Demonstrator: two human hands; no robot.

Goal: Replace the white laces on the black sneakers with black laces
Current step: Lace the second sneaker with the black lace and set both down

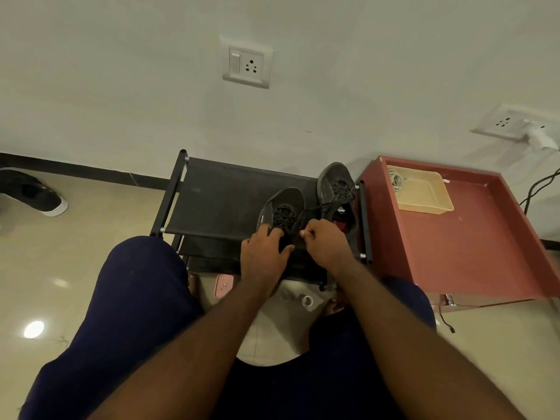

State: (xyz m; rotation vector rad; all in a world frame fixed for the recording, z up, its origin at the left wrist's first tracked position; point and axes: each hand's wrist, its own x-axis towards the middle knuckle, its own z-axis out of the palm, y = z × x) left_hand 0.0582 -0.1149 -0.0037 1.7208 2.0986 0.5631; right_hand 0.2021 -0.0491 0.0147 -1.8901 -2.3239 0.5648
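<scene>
Two black sneakers stand on the top shelf of a black shoe rack (212,201). The left sneaker (286,203) and the right sneaker (335,180) both show black laces. My left hand (263,256) rests over the heel end of the left sneaker, fingers curved on its upper. My right hand (325,245) is curled and pinches a black lace (315,209) that runs up toward the right sneaker's eyelets. The lace end inside my fingers is hidden.
A red-brown cabinet top (472,247) with a beige tray (424,192) holding white cord stands to the right. Another black shoe (36,192) lies on the floor far left. A pink object (223,285) and a tape roll (307,301) lie on the floor below the rack.
</scene>
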